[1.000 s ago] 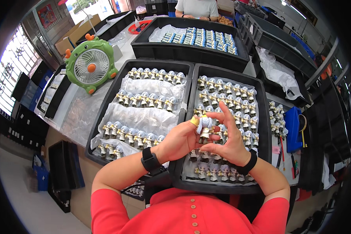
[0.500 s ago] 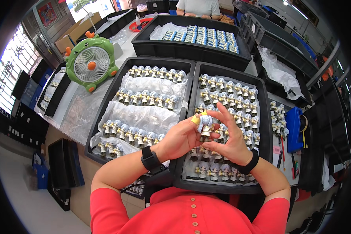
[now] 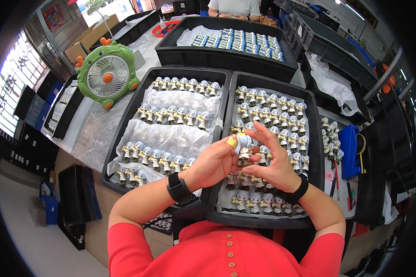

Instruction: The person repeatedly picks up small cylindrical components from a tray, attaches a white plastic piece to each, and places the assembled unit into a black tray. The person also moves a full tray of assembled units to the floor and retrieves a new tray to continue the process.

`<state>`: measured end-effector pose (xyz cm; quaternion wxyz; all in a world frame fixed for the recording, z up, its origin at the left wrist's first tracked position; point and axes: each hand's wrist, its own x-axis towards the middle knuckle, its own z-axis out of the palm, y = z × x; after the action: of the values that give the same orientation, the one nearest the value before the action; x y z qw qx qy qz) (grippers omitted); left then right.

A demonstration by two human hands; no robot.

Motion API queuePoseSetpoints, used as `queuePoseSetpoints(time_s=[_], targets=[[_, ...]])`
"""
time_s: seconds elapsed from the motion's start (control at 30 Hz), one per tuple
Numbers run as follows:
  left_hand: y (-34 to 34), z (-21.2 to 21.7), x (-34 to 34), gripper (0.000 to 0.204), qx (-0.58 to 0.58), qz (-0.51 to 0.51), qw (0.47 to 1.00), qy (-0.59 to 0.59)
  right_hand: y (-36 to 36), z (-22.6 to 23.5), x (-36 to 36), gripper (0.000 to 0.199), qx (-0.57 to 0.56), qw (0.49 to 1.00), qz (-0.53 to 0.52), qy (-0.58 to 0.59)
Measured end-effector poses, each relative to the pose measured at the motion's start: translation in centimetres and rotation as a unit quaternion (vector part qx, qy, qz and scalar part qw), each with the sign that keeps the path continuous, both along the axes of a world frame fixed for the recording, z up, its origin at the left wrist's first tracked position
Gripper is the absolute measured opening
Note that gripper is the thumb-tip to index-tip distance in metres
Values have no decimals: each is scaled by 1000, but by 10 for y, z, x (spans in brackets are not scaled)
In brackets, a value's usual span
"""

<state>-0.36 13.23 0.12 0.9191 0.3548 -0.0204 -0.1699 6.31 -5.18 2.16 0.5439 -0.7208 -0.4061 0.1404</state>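
Trays (image 3: 217, 78) of figurines (image 3: 180, 114) and green fan (image 3: 107, 74) surround held figurine (image 3: 243, 147).

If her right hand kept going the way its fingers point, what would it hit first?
The right hand points up and left, so probably the figurine it pinches with the left hand; past that, figurines standing in the right tray. Depth is unclear.

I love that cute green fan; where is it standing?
In the head view, the green fan stands upper left on the table, beside the left black tray of figurines.
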Motion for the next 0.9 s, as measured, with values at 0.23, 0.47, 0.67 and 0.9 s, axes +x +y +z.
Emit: queuePoseSetpoints(time_s=[0.23,0.47,0.67,0.9], targets=[[0,5,-2,42,2,-15,999,47,0,-2,0,89,20,996,4,92],[1,2,-2,45,22,-16,998,64,-1,-14,8,77,47,983,32,175],[1,2,-3,46,23,-3,997,68,-1,-14,7,71,52,983,41,174],[1,-1,-1,45,10,-1,999,43,-2,-11,8,69,50,982,50,175]])
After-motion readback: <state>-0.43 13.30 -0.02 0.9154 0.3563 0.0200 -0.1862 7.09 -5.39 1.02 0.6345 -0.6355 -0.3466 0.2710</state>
